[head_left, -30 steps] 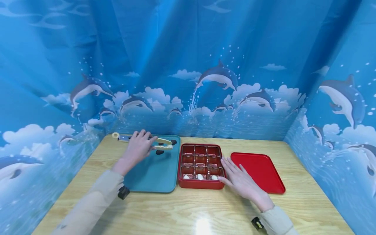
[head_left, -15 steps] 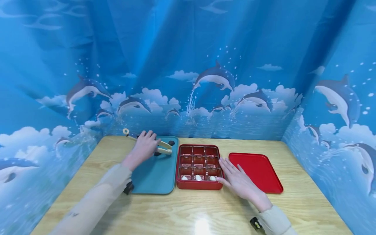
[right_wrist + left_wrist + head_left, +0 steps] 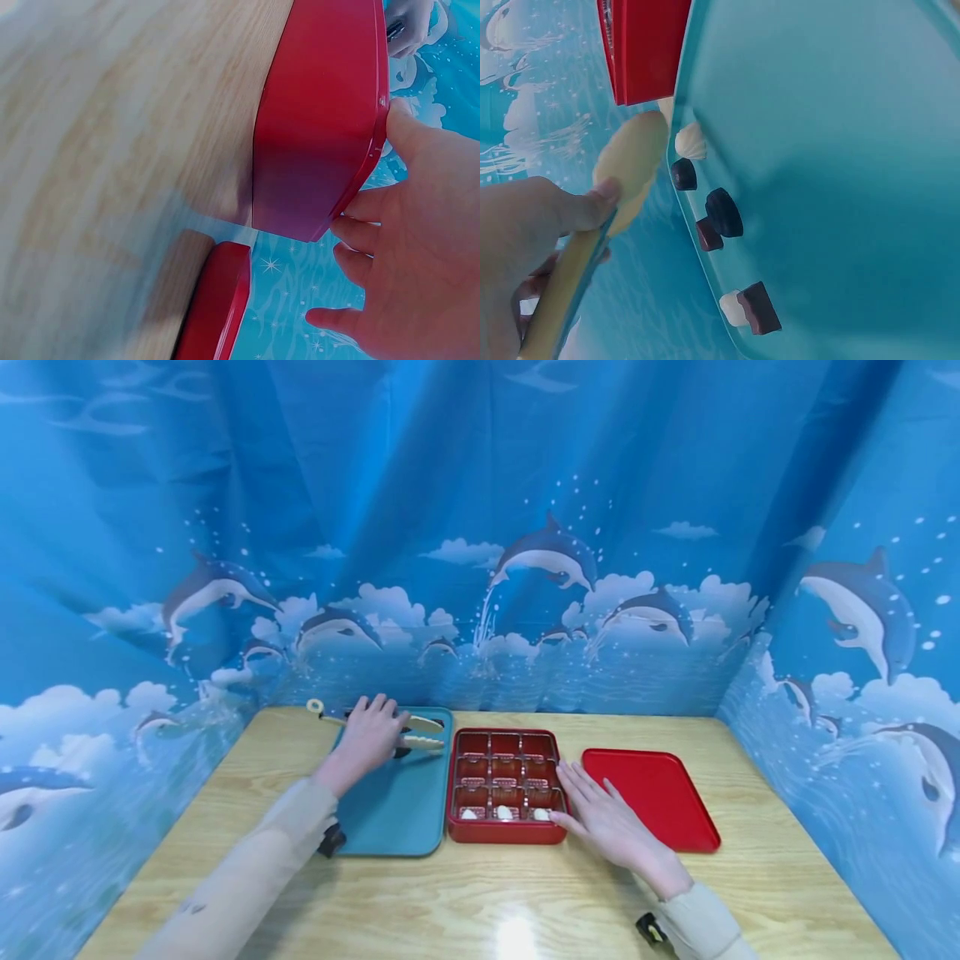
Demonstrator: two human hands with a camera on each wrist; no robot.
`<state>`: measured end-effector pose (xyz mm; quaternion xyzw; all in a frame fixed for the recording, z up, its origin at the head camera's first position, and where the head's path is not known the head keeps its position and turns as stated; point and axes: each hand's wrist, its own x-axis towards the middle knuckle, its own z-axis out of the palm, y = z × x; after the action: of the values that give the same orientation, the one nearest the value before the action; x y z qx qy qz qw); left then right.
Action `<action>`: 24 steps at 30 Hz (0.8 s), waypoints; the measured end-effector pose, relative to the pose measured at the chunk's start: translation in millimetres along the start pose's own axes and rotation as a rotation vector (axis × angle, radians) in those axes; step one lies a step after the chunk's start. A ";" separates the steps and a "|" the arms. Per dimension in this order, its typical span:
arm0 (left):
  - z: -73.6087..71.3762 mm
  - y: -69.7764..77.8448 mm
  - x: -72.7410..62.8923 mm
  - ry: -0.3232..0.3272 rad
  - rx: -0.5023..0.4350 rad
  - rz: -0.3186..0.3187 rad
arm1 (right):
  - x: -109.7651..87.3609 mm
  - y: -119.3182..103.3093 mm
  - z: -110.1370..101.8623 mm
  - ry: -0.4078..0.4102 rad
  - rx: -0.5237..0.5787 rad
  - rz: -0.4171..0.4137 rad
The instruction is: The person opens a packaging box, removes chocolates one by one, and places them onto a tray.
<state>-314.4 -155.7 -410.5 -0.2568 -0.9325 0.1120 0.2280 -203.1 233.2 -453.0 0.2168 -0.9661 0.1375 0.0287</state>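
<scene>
My left hand point(image 3: 369, 732) grips a pair of cream tongs point(image 3: 423, 742) over the far part of the teal tray point(image 3: 397, 818). The jaws of the tongs stand apart with nothing between them. In the left wrist view, dark chocolates point(image 3: 724, 212) and a white shell-shaped chocolate point(image 3: 691, 141) lie along one edge of the tray. My right hand point(image 3: 611, 818) rests with extended fingers at the right rim of the red box point(image 3: 508, 832). White pieces point(image 3: 504, 812) sit in the box's nearest row of compartments; its clear divider shows other compartments behind them.
A flat red lid or tray point(image 3: 652, 793) lies right of the box, partly behind my right hand. Wooden table point(image 3: 420, 902) extends in front. A blue dolphin-print curtain point(image 3: 480, 527) closes off the back and sides.
My left hand has moved a little right and nearer with the tongs, and their jaws have spread slightly wider over the last half second. My right hand stays at the box.
</scene>
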 end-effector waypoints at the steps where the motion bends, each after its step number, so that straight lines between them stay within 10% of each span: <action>1: -1.0 -0.2 -1.3 0.005 -0.015 -0.016 | 0.1 0.1 0.2 -0.002 -0.001 0.001; 11: -15.2 2.0 -15.0 0.137 -0.133 -0.075 | -0.3 -0.6 1.2 0.013 0.022 0.000; 24: -38.3 15.1 -29.1 0.184 -0.174 0.004 | 0.3 0.7 2.1 0.009 0.013 -0.002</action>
<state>-267.2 -154.9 -392.7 -0.2867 -0.9133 0.0072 0.2893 -203.7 233.1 -455.2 0.2175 -0.9648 0.1445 0.0317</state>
